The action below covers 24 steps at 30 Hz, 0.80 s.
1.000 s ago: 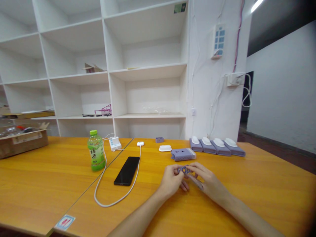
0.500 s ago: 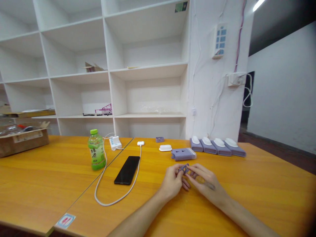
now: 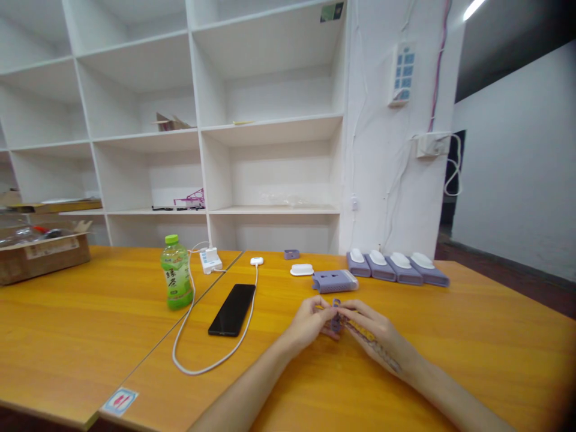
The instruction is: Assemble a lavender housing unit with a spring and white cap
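Between my two hands is a small purple plastic piece, held upright just above the table. The fingers of my left hand pinch it from the left. My right hand grips it from the right with its fingertips, which partly cover it. Just beyond my hands lies a perforated purple casing with a pale translucent end. Close to that casing sit a white oval-topped part and another small purple piece.
Several purple blocks with white tops, such as this block, line the table's back right. To the left are a black phone, a looping white cable, a green drink bottle, a power strip and a cardboard box.
The small purple piece has been turned in my fingers and now stands more upright. My left hand has shifted slightly left, and my right hand has rolled a little.
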Each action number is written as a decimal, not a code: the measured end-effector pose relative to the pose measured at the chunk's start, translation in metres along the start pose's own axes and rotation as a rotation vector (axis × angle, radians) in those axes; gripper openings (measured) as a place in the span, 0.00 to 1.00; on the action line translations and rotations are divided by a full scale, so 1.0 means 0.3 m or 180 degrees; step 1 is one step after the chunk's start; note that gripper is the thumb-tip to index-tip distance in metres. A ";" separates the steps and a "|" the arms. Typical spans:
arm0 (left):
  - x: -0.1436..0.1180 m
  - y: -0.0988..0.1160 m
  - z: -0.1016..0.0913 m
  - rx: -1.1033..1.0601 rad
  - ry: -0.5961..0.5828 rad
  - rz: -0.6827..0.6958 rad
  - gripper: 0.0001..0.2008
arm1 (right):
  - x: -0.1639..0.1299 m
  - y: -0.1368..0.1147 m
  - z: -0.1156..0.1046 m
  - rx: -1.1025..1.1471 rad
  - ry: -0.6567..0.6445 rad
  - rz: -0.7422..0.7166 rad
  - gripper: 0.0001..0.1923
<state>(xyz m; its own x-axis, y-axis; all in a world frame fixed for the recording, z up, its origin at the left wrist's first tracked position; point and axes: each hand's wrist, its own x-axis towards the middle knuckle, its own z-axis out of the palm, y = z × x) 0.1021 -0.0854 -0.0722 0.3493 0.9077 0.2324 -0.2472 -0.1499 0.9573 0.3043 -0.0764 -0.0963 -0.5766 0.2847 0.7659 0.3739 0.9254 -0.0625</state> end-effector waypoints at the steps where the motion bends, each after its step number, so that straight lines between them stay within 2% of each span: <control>1: 0.000 0.001 -0.002 -0.0004 -0.0015 -0.0027 0.27 | -0.001 0.004 0.001 -0.0001 0.0001 -0.0026 0.24; 8: -0.009 -0.017 0.022 -0.0271 0.0115 0.0124 0.30 | 0.021 0.006 -0.017 0.0039 0.0115 0.0096 0.20; 11: -0.011 -0.022 0.043 -0.0393 0.0238 0.0279 0.28 | 0.044 -0.029 -0.033 0.0143 0.0200 0.0577 0.17; 14: -0.013 -0.017 0.058 -0.0536 0.0270 0.0483 0.26 | 0.062 -0.056 -0.033 0.0313 0.0498 0.1224 0.16; 17: -0.016 -0.015 0.063 -0.0597 0.0264 0.0596 0.24 | 0.064 -0.056 -0.020 0.0597 0.0580 0.1517 0.17; 20: -0.019 -0.021 0.058 -0.0602 0.0185 0.0538 0.23 | 0.057 -0.044 -0.015 0.0753 0.0502 0.1550 0.16; 24: -0.026 -0.021 0.048 -0.0598 -0.0050 0.0352 0.21 | 0.053 -0.037 -0.037 0.0466 0.0320 0.1241 0.14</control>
<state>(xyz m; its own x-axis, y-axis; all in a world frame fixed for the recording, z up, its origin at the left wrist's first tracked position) 0.1139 -0.0972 -0.0776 0.3244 0.8833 0.3384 -0.4485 -0.1714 0.8772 0.2989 -0.0850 -0.0764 -0.3362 0.6011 0.7250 0.4385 0.7812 -0.4443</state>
